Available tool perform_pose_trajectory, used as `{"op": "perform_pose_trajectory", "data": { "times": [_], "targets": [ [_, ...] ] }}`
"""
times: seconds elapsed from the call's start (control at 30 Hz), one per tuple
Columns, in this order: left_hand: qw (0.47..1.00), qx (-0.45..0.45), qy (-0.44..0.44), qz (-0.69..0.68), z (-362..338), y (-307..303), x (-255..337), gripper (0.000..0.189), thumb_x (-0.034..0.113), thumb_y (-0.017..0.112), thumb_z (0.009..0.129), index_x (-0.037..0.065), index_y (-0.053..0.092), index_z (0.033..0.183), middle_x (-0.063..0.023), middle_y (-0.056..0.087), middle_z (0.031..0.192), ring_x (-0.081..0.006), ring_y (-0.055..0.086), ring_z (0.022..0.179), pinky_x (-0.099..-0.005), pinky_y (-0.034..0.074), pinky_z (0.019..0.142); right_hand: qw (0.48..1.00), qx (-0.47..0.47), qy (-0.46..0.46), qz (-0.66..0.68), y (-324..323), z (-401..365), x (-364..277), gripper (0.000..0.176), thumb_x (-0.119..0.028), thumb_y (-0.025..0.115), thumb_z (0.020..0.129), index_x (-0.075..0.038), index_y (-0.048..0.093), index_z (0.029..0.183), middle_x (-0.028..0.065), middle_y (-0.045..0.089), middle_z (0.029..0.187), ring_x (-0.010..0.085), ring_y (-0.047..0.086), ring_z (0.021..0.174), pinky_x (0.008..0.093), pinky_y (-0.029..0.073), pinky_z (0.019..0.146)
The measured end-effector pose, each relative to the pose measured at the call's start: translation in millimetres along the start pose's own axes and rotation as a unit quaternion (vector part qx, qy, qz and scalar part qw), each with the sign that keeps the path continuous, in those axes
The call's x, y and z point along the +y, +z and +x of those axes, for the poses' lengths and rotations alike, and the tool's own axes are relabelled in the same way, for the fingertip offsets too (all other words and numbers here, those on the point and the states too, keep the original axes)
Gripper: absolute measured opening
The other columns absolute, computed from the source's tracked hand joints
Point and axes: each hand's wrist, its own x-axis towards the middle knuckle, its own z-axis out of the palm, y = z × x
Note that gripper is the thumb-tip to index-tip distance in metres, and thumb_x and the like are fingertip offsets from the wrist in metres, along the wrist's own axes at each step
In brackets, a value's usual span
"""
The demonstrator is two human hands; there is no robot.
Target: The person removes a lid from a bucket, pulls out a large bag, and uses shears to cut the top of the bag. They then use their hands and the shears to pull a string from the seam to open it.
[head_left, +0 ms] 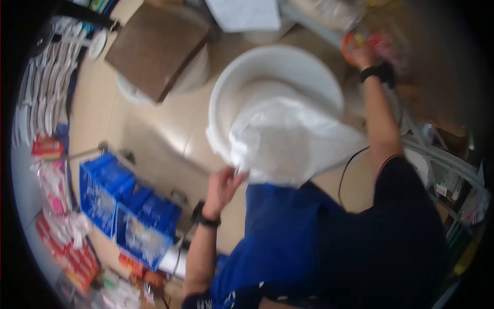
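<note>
Left hand [222, 184] pinches the white plastic bag [288, 139] over the white bucket [267, 67]; right hand [363, 53], beside an orange ring [350, 44], grip unclear; the single-pinched bag could slip

On my feed the left hand [224, 183] pinches the near edge of the white bag [288, 139], which lies draped over the white bucket [278, 67]. The right hand [363, 54] is at an orange ring [350, 44], but blur hides its grip. Blue crates [128, 206] stand beside the left arm.
</note>
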Motion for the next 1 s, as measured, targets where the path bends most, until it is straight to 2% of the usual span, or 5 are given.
{"op": "perform_pose_trajectory", "data": {
  "times": [0.3,0.43,0.6,0.73,1.0],
  "targets": [
    [0.876,-0.127,-0.258,-0.387,23,-8,2,0.026,0.025,0.055,0.089,-0.001,0.06,0.094,-0.0032,0.059,0.07,-0.0091,0.055,0.06,-0.0237,0.049,0.061,0.996,-0.085,-0.004,0.018,35,13,57,0.043,-0.034,0.052,0.074,0.002,0.063,0.095,0.0201,0.064,0.091,0.0306,0.064,0.087,0.0407,0.048,0.072],
    [0.921,-0.092,-0.171,-0.337,16,-15,18,0.027,0.02,0.056,0.089,0.002,0.054,0.11,-0.004,0.06,0.077,-0.0088,0.055,0.063,-0.0227,0.049,0.062,0.976,-0.059,-0.047,0.205,1,-84,80,0.032,-0.026,0.049,0.08,0.004,0.061,0.083,0.0137,0.058,0.065,0.0217,0.057,0.061,0.033,0.044,0.057],
    [0.994,0.0,0.035,-0.104,-5,-30,35,0.023,0.009,0.059,0.087,0.006,0.055,0.11,-0.0034,0.059,0.088,-0.0085,0.056,0.07,-0.0225,0.049,0.063,0.9,0.021,-0.012,0.436,-42,-266,94,0.026,-0.008,0.058,0.084,0.0,0.052,0.108,0.0035,0.056,0.094,0.0097,0.051,0.078,0.0248,0.043,0.068],
    [0.898,0.016,0.38,0.22,-11,-39,50,0.032,0.004,0.068,0.073,0.011,0.061,0.103,-0.004,0.058,0.099,-0.0212,0.056,0.086,-0.0332,0.046,0.075,0.843,-0.115,0.196,0.488,-74,-344,71,0.025,-0.018,0.068,0.081,-0.003,0.052,0.093,0.0014,0.053,0.082,0.0077,0.051,0.067,0.0219,0.045,0.055],
    [0.894,-0.183,0.326,0.248,35,-37,39,0.021,0.02,0.068,0.076,0.008,0.066,0.093,-0.0076,0.061,0.094,-0.0274,0.058,0.083,-0.0372,0.046,0.076,0.753,-0.04,0.21,0.622,-105,-438,-6,0.021,-0.016,0.066,0.08,-0.002,0.053,0.089,0.0005,0.05,0.069,0.0067,0.05,0.058,0.0236,0.046,0.05]
  ]
}}
